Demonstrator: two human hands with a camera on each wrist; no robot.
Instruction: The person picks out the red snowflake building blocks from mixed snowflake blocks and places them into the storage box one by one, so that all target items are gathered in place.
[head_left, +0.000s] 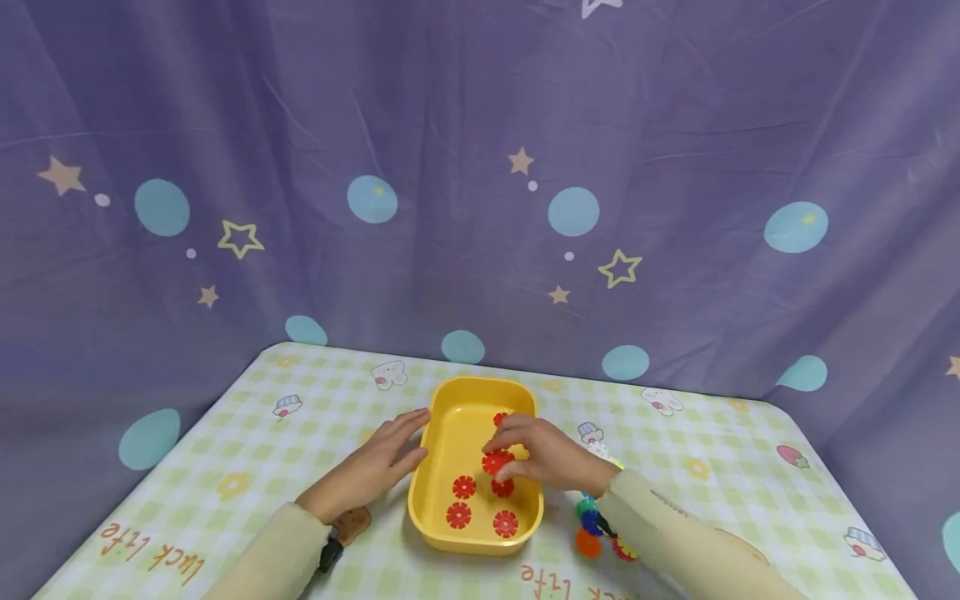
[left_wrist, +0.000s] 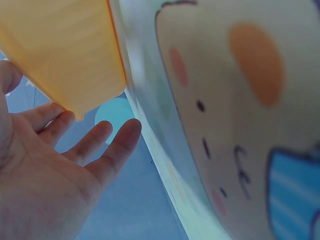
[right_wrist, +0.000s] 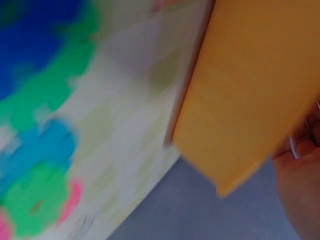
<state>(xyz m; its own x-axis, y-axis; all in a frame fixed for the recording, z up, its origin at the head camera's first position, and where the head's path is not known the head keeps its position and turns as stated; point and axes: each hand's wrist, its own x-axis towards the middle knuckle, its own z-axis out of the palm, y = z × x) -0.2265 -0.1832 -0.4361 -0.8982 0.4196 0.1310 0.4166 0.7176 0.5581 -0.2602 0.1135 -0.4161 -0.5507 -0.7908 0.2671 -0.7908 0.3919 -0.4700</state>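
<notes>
A yellow plastic tray (head_left: 423,433) stands on the table with several red notched snowflake discs in it, among them a disc (head_left: 458,515) near its front left and another (head_left: 506,523) near its front right. My right hand (head_left: 551,450) reaches over the tray's right wall, fingers curled, and pinches a red snowflake disc (head_left: 495,463) between fingertips and thumb. At the left wall rests my left hand (head_left: 375,462), its fingers loosely extended and the fingertips at the rim. In the right wrist view the tray's wall hides most of the right hand's fingers.
Snowflake discs in other colours lie right of the tray beside the right sleeve, including an orange disc (head_left: 588,543) and a blue one (head_left: 592,522). A checked cloth (head_left: 300,450) covers the table. Behind it hangs a purple curtain (head_left: 465,275).
</notes>
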